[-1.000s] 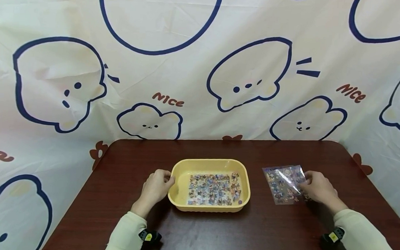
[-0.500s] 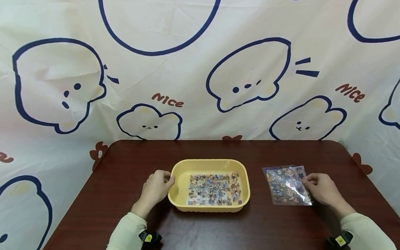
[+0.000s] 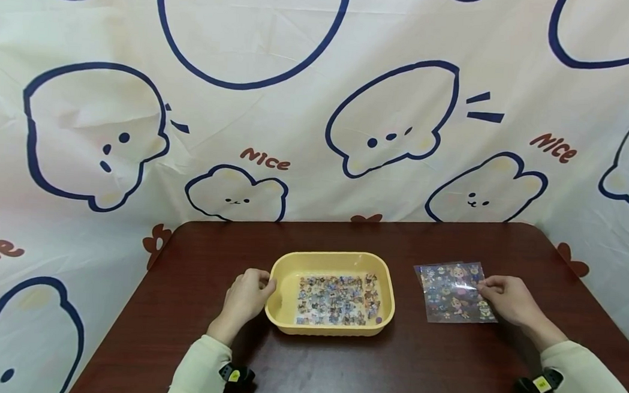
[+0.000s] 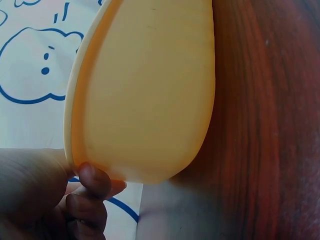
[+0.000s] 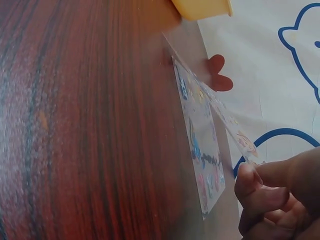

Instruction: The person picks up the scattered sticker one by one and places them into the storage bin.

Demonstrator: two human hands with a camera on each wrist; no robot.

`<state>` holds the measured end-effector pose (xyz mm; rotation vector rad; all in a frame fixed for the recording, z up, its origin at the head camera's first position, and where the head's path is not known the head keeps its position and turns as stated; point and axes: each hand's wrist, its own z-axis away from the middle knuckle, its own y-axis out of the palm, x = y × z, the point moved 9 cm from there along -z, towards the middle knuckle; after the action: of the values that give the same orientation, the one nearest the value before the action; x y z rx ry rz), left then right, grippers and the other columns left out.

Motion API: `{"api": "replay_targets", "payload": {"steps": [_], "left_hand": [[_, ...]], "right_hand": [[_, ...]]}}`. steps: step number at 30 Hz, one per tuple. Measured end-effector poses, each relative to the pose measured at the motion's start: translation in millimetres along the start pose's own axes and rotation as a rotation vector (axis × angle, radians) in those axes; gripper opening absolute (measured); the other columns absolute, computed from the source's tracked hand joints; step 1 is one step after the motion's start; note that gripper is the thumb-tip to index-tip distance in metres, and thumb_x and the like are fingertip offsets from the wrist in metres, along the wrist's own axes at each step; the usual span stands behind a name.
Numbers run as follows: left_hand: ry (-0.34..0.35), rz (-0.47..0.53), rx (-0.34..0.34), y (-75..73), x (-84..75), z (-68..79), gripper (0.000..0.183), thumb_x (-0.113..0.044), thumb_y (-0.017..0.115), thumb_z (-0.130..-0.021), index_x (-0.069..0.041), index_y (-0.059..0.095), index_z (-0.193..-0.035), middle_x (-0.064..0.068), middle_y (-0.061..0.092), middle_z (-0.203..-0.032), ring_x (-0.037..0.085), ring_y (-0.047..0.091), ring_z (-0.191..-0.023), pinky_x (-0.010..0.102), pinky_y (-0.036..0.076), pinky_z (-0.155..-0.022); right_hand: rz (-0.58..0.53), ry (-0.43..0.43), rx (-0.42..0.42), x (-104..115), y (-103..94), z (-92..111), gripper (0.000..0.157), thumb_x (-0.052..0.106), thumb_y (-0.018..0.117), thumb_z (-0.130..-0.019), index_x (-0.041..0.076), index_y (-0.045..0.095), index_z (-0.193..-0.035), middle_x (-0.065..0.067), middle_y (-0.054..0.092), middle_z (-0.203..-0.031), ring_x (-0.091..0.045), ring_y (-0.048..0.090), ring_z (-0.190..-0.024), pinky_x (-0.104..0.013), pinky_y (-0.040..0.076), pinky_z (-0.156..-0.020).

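Note:
My left hand pinches the left rim of a yellow plastic tray, thumb and fingertips at the edge. Inside the tray lies clear sheeting densely printed with small cartoon stickers. To the right, my right hand pinches the right edge of a transparent sticker sheet with cartoon figures. The right wrist view shows this held sheet tilted up from a second sticker sheet, which lies on the table. From above, the held sheet covers most of the second one.
A dark reddish-brown wooden table bears everything. Behind it and at the sides hangs a pale cloth with blue cartoon outlines. A black band with a yellow-marked device is on each wrist.
My right hand has drawn back slightly to the right with the top sticker sheet, which has shifted right over the sheet beneath. My left hand and the tray stay in place.

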<state>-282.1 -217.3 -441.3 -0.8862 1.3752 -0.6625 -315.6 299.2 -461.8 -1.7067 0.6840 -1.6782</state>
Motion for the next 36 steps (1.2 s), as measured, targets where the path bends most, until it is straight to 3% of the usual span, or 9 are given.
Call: {"api": "replay_targets", "payload": {"steps": [10, 17, 36], "left_hand": [[0.005, -0.002, -0.008, -0.4, 0.6, 1.4, 0.027, -0.026, 0.064, -0.094, -0.008, 0.077, -0.110, 0.003, 0.079, -0.093, 0.022, 0.072, -0.089, 0.049, 0.054, -0.078], [0.001, 0.002, -0.008, -0.8, -0.2, 1.6, 0.027, -0.025, 0.063, -0.094, -0.008, 0.077, -0.110, 0.004, 0.079, -0.095, 0.021, 0.072, -0.088, 0.049, 0.054, -0.078], [-0.018, -0.002, -0.007, -1.4, -0.9, 1.7, 0.027, -0.025, 0.064, -0.094, -0.008, 0.077, -0.110, 0.003, 0.078, -0.094, 0.019, 0.072, -0.086, 0.045, 0.054, -0.077]], "right_hand": [[-0.039, -0.008, -0.006, 3, -1.0, 6, 0.038, 0.020, 0.048, -0.107, -0.013, 0.064, -0.116, -0.017, 0.075, -0.093, -0.008, 0.055, -0.068, -0.030, 0.043, -0.055], [-0.043, -0.017, -0.020, 8, -2.5, 9, 0.039, 0.021, 0.048, -0.107, -0.012, 0.065, -0.115, -0.019, 0.075, -0.096, -0.007, 0.055, -0.071, -0.029, 0.043, -0.058], [-0.063, -0.037, -0.075, 29, -7.7, 12, 0.038, 0.025, 0.052, -0.106, -0.009, 0.066, -0.112, -0.007, 0.066, -0.077, -0.007, 0.046, -0.061, -0.028, 0.037, -0.049]]}}
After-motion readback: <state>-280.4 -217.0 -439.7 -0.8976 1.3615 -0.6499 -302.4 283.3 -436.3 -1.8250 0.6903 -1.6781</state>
